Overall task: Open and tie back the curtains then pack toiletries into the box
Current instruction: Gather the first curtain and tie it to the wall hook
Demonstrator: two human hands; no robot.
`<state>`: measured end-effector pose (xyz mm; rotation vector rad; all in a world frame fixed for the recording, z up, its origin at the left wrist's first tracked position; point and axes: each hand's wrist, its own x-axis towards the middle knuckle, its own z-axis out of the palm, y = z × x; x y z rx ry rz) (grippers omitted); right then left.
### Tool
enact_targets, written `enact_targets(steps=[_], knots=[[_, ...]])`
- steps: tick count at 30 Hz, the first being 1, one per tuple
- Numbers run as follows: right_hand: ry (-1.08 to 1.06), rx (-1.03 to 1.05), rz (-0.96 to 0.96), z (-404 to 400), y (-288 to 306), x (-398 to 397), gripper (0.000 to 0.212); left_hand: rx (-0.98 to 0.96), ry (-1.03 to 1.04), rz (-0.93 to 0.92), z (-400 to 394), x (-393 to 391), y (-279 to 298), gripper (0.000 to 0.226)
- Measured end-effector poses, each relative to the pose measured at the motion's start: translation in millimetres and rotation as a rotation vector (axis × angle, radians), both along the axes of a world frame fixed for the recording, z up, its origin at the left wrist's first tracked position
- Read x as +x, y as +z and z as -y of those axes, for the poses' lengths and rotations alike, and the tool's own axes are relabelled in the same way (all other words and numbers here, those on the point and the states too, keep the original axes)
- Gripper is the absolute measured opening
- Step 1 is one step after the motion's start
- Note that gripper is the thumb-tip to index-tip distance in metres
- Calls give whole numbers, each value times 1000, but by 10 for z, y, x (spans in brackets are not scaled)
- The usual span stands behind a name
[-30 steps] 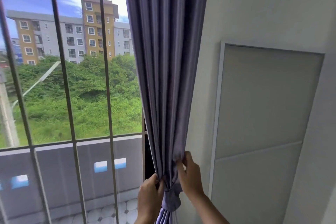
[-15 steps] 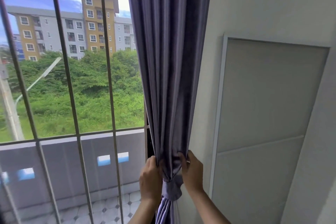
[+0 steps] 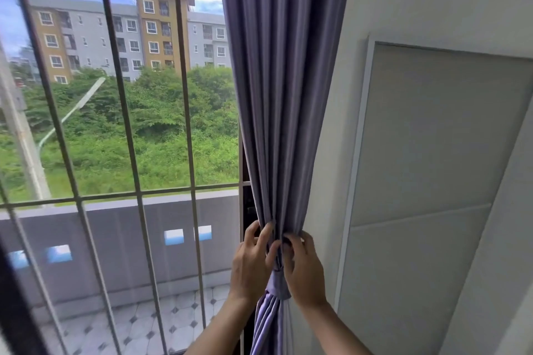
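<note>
A: We start with the big picture. The barred window (image 3: 115,124) fills everything from nine to twelve o'clock, already uncovered, and the white wall (image 3: 360,37) with its panelled door (image 3: 432,153) takes three o'clock. Between them the purple curtain (image 3: 282,81) hangs gathered into one column, running from twelve down to six.

B: And the tie-back band (image 3: 278,282) sits low, near six o'clock, cinching the pleats into a narrow waist. Below it the fabric spills free.

A: So we judge the tying nearly done, and we are dressing the folds. Our left hand (image 3: 252,264) pinches the pleats just above the band from the window side, fingers curled into the cloth.

B: Our right hand (image 3: 302,266) does the same from the wall side, fingertips tucked into the folds, so both are closed on curtain.

A: To do it well, we think we should ease the pleats evenly, a fold at a time, so the bundle sits smooth over the band.

B: And pull gently; a hard tug could slip the band downward.

A: The toiletries and box are out of view.
</note>
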<state>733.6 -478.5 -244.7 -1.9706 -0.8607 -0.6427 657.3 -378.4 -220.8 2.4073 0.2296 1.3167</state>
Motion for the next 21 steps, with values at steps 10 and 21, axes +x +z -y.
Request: enact_targets(steps=[10,21], knots=[[-28,-104,-292,29,-379,-13,34,52,-102,53,-91,-8,-54,33],[-213,-224,-596,42,-1096,-323,36,-395,58,-472,-296,-138,-1446,55]])
